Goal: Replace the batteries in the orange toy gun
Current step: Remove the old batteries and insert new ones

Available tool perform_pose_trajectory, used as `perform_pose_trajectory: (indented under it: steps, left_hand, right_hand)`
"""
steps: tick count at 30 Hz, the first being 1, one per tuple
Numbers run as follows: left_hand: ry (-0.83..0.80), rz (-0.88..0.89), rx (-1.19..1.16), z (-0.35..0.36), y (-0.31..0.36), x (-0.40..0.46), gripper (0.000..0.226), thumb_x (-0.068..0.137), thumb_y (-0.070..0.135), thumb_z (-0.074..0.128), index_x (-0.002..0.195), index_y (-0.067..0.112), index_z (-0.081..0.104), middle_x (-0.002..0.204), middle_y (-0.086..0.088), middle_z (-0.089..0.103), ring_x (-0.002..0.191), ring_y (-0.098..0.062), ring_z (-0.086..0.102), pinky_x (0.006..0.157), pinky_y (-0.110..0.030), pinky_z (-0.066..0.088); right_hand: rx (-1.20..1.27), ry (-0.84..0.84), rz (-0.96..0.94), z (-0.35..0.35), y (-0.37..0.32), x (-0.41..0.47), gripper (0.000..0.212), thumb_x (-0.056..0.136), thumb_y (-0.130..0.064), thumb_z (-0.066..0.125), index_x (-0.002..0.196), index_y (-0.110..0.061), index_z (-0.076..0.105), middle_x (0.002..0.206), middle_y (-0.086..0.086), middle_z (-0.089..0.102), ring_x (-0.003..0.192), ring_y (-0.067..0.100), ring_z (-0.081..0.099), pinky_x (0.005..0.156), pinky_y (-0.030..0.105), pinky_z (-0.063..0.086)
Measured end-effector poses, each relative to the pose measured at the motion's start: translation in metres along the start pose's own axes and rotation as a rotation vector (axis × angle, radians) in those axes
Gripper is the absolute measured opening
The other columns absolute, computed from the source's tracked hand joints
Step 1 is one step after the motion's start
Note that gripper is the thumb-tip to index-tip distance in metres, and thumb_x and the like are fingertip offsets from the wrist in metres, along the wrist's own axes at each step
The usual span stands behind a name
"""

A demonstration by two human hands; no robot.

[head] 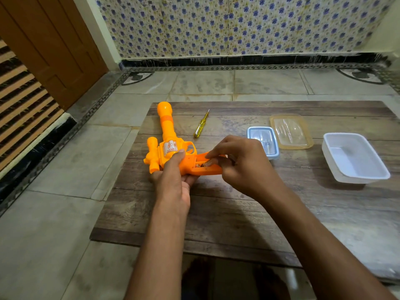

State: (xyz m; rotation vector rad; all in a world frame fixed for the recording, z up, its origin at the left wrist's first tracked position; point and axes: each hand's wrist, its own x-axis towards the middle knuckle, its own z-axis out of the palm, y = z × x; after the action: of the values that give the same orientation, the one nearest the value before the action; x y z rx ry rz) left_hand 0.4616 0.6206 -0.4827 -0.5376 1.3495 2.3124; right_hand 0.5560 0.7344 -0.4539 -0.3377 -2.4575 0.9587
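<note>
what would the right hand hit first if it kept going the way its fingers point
The right hand points left and down into the open grip of the orange toy gun, so probably the battery at its fingertips, though contact is unclear.

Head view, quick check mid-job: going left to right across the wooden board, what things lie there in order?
Orange toy gun held by the left hand → yellow screwdriver → right hand at the open grip → small blue-rimmed container → clear yellowish lid → white tub.
</note>
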Motion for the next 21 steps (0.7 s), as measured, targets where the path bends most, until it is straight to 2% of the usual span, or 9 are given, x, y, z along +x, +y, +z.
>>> perform_pose_trajectory:
  steps: [3,5,8,11,14,17,18,21]
  left_hand:
    - [0.004,-0.006,-0.007,0.0007,0.0007,-0.0019,0.058,0.088,0.002,0.073,0.141,0.012,0.051,0.112,-0.016,0.071,0.085,-0.028,0.073,0.048,-0.038,0.061]
    - [0.008,-0.002,-0.006,0.0014,0.0007,-0.002,0.058,0.088,0.002,0.073,0.14,0.012,0.051,0.113,-0.016,0.071,0.084,-0.027,0.073,0.047,-0.037,0.06]
    - [0.013,0.002,-0.013,0.0015,0.0006,-0.0012,0.061,0.087,0.002,0.074,0.141,0.014,0.05,0.118,-0.017,0.07,0.084,-0.027,0.073,0.046,-0.036,0.058]
    - [0.012,0.005,-0.015,0.0015,0.0002,-0.0021,0.062,0.087,0.002,0.075,0.142,0.015,0.049,0.111,-0.013,0.07,0.084,-0.026,0.073,0.047,-0.037,0.06]
    - [0.006,0.012,-0.015,0.0019,0.0,-0.0033,0.06,0.087,0.002,0.074,0.14,0.015,0.05,0.107,-0.012,0.07,0.082,-0.025,0.073,0.048,-0.038,0.06]
    - [0.008,0.022,-0.009,0.0023,-0.0012,-0.004,0.059,0.088,0.0,0.073,0.14,0.015,0.051,0.11,-0.014,0.071,0.081,-0.024,0.073,0.047,-0.037,0.059]
    - [0.007,0.022,-0.01,0.0021,-0.0018,-0.0047,0.059,0.088,0.0,0.073,0.14,0.016,0.05,0.109,-0.013,0.071,0.081,-0.024,0.073,0.046,-0.037,0.059]
    - [0.006,0.035,-0.016,0.0018,-0.0017,-0.0058,0.06,0.089,0.0,0.072,0.141,0.017,0.048,0.112,-0.014,0.071,0.083,-0.023,0.073,0.045,-0.035,0.058]
  right_hand:
    - [0.015,-0.007,0.05,-0.004,-0.0006,0.0017,0.016,0.078,-0.004,0.081,0.088,-0.016,0.084,0.076,-0.009,0.066,0.063,-0.008,0.054,0.061,0.007,0.035]
    - [0.003,-0.003,0.087,-0.0029,-0.002,0.0021,0.013,0.078,-0.007,0.083,0.086,-0.018,0.083,0.081,-0.009,0.065,0.062,-0.007,0.052,0.06,0.007,0.033]
    - [0.015,0.05,0.151,0.0003,-0.0062,0.0027,0.014,0.074,-0.011,0.088,0.082,-0.022,0.082,0.093,-0.002,0.057,0.074,0.0,0.049,0.065,0.013,0.034]
    - [0.064,0.045,0.302,0.0011,-0.0078,0.0036,0.012,0.073,-0.015,0.088,0.078,-0.025,0.082,0.086,-0.005,0.057,0.08,0.007,0.053,0.07,0.023,0.044]
    - [0.292,0.054,0.48,0.0014,-0.0078,0.0018,0.009,0.07,-0.012,0.086,0.069,-0.019,0.08,0.07,-0.002,0.067,0.076,0.009,0.061,0.069,0.03,0.049]
    - [0.533,0.032,0.646,-0.0007,-0.0087,0.0007,0.014,0.071,0.002,0.084,0.068,-0.01,0.075,0.061,0.003,0.064,0.05,0.005,0.052,0.049,0.019,0.038]
    - [0.597,0.035,0.698,-0.0018,-0.0086,0.0009,0.013,0.071,0.006,0.082,0.071,-0.005,0.074,0.058,0.004,0.063,0.049,0.008,0.05,0.046,0.02,0.034]
    - [0.777,0.034,0.83,-0.0032,-0.0093,0.0024,0.013,0.074,0.016,0.073,0.077,0.004,0.069,0.049,0.002,0.063,0.06,0.024,0.042,0.049,0.026,0.027]
